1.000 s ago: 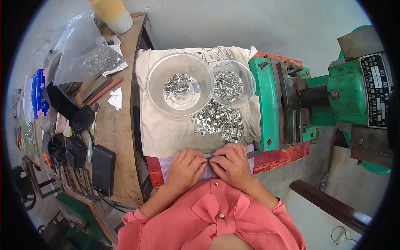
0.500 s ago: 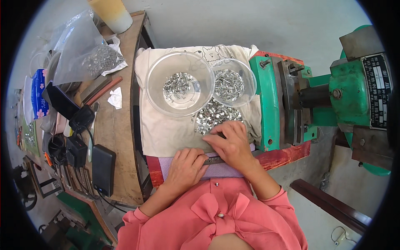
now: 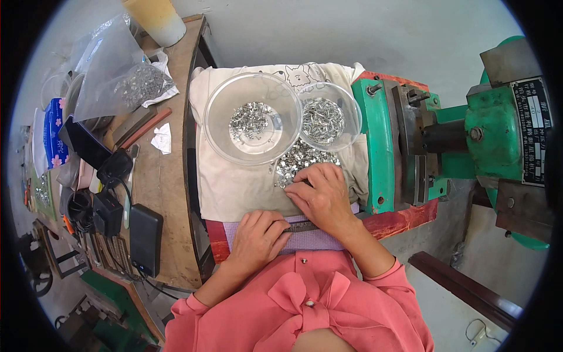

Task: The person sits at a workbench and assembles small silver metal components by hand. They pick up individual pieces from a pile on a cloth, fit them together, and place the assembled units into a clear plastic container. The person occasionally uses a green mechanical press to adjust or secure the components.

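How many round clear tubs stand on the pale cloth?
2: the larger tub at the left, and the smaller tub just right of it, beyond the loose metal pieces. Both rims show; no other tub appears on the cloth.

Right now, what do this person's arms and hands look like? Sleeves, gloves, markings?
Left hand and right hand: both bare, no gloves, watch, cables or markings visible. Sleeves: coral-pink, loose, plain, ending well short of the wrists.
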Demonstrator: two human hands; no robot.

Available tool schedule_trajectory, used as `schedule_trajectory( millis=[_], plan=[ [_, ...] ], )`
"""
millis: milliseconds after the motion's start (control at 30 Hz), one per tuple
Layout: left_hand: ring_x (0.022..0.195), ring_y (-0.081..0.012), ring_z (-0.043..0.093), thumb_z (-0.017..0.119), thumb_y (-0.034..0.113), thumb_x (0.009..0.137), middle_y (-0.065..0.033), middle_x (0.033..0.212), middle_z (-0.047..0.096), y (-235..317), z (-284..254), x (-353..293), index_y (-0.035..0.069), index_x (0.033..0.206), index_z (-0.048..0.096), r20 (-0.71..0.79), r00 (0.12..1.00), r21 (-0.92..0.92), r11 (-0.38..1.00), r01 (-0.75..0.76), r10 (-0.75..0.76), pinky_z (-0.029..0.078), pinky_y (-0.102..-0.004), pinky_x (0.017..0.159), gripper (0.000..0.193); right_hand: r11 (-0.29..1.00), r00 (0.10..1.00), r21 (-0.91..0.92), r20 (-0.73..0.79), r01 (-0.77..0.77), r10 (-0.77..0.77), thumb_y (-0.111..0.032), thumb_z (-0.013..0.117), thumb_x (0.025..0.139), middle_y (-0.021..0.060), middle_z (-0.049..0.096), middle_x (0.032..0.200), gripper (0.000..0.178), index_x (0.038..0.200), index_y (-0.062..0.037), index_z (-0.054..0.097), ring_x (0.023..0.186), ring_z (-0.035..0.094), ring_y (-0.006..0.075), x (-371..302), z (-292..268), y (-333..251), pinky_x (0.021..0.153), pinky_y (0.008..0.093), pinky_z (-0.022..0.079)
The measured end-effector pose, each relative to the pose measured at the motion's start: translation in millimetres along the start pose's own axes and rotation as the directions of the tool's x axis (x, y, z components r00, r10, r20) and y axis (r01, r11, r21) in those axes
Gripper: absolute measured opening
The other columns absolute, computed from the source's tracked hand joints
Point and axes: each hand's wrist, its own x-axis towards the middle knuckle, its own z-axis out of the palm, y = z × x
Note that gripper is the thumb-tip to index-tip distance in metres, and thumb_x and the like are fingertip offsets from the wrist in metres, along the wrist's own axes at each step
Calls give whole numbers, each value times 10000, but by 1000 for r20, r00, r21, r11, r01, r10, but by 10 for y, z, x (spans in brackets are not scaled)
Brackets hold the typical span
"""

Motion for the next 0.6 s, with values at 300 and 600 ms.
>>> schedule_trajectory(
  millis=[300, 600],
  plan=[
    [891, -263, 595, 776, 83, 765, -48, 959, 631, 8, 75, 13, 84, 880, 653, -39, 999, 7, 1000, -8, 8, 438, -392, 776, 169, 999, 1000, 35, 30, -1, -1, -104, 747, 786, 38, 620, 993, 127, 895, -83, 683, 990, 570, 263, -29, 5, -16, 912, 430, 432],
    [902, -270, 594, 791, 116, 758, -53, 987, 632, 54, 1, 35, 87, 952, 645, 10, 1000, 25, 1000, 19, -20, 437, -397, 775, 244, 999, 999, -10, -17, -33, 33, -110, 744, 805, 38, 623, 1023, 123, 904, -83, 676, 1016, 566, 273, -91, 49, -47, 919, 433, 419]
  ],
)
